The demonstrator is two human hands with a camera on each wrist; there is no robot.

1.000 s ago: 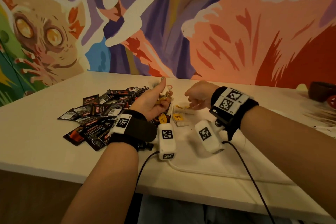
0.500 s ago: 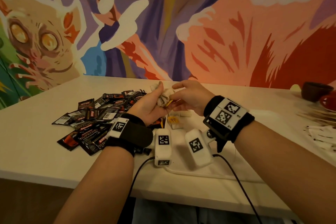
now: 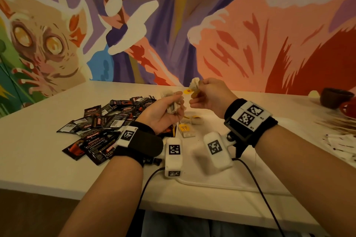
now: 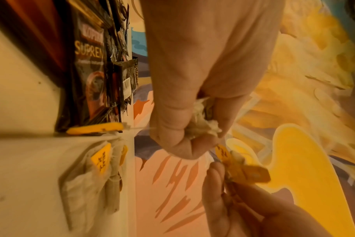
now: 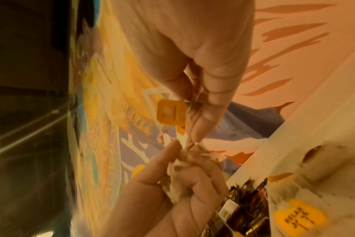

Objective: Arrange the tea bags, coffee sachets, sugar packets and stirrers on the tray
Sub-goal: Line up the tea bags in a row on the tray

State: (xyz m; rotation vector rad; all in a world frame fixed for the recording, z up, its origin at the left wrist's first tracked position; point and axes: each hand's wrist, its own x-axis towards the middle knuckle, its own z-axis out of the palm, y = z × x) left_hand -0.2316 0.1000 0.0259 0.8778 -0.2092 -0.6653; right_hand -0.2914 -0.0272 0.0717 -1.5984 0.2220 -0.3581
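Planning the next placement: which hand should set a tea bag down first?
Right hand, probably: it pinches one separated tea bag by itself. The left hand clutches a bunch of tea bags, harder to place singly.

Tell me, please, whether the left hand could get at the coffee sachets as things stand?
Probably not yet: the left hand grips a bunch of tea bags. The coffee sachets lie uncovered beside it.
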